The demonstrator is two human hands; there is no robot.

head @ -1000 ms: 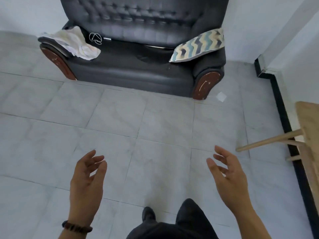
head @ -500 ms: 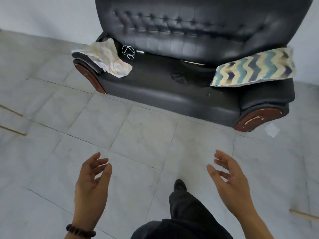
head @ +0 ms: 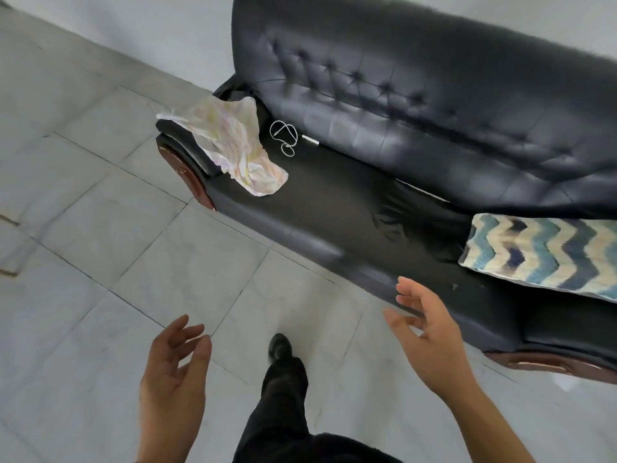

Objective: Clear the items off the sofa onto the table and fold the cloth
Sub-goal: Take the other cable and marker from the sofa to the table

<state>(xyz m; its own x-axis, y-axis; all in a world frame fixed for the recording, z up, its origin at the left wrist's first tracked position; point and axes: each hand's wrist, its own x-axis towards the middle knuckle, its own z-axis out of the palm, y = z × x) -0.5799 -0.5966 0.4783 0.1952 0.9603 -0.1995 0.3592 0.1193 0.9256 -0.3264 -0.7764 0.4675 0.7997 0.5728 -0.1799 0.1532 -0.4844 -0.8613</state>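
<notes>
Crumpled pastel cloth (head: 230,142) draped over tufted leather sofa (head: 367,202) armrest at 10 o'clock. Thin white cable (head: 283,137) (loose coil) just beside it on the seat. Chevron pillow (head: 541,252) at 3. Left grip (head: 170,379) and right grip (head: 430,339) spread, empty, over the tiled floor (head: 100,228).

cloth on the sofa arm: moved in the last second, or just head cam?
No. The cloth still drapes over the sofa armrest, with the white cable just beside it, as before. Only the camera came closer.

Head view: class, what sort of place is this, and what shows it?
Probably a living room or lounge: a black tufted sofa against a plain wall, a zigzag cushion on it, pale floor tiles.
</notes>
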